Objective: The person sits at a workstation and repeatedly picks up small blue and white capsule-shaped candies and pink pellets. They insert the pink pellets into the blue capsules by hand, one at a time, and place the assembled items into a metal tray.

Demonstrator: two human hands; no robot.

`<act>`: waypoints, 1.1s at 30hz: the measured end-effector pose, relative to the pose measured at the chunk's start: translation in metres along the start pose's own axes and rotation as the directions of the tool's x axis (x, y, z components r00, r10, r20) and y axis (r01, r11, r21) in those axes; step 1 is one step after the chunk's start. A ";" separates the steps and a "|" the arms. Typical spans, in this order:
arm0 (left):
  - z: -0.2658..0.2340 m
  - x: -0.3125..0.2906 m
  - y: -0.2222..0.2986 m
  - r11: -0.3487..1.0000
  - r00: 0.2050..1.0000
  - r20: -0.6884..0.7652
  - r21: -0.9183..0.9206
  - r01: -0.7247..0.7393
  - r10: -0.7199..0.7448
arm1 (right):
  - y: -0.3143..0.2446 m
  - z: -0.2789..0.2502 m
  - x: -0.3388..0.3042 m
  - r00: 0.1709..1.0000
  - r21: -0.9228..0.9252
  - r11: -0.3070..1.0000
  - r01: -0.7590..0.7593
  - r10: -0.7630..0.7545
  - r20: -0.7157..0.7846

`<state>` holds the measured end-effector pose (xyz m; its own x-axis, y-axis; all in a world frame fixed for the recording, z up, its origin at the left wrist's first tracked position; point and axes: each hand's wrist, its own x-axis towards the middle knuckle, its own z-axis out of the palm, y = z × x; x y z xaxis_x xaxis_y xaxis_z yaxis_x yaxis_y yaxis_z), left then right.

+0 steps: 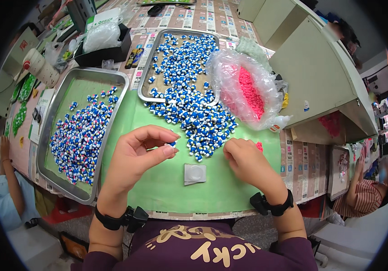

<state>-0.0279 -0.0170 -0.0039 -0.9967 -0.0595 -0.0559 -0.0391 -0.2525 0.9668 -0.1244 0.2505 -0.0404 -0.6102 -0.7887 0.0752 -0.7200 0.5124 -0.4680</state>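
Observation:
My left hand (142,151) is closed in a pinch, with a small blue-and-white plastic piece (172,144) between thumb and fingertips. My right hand (248,160) has its fingers curled together at the right edge of a loose pile of blue-and-white pieces (198,128); whatever its fingertips hold is hidden. Just beyond its knuckles lie a few small pink pieces (259,146). Between the hands, closer to me, a small pale block with a round recess (195,174) rests on the green mat (167,198).
A metal tray (42,158) of blue, white and pink pieces stands at left. Another tray (142,86) of blue-and-white pieces lies ahead, its contents spilling onto the mat. Beside it is a clear bag (223,67) of pink pieces, near a grey cabinet (313,77). Other people (361,194) sit at both sides.

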 end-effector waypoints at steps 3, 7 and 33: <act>0.002 -0.006 0.006 0.985 0.998 0.008 -0.162 0.066 -0.065 | -0.003 -0.008 0.002 1.000 0.037 0.999 0.003 -0.002 -0.014; 0.010 -0.005 -0.002 0.986 0.998 0.064 -0.163 0.033 -0.023 | -0.014 -0.027 0.004 0.993 0.297 0.955 -0.030 0.063 -0.103; 0.043 -0.006 -0.012 0.995 0.989 0.144 -0.096 0.039 -0.025 | -0.071 -0.030 0.018 0.866 0.189 0.907 0.376 -0.271 -0.421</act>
<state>-0.0242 0.0277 -0.0046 -0.9953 0.0860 -0.0436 -0.0709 -0.3460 0.9356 -0.0946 0.2099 0.0200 -0.4724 -0.6783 0.5628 -0.8200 0.1042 -0.5628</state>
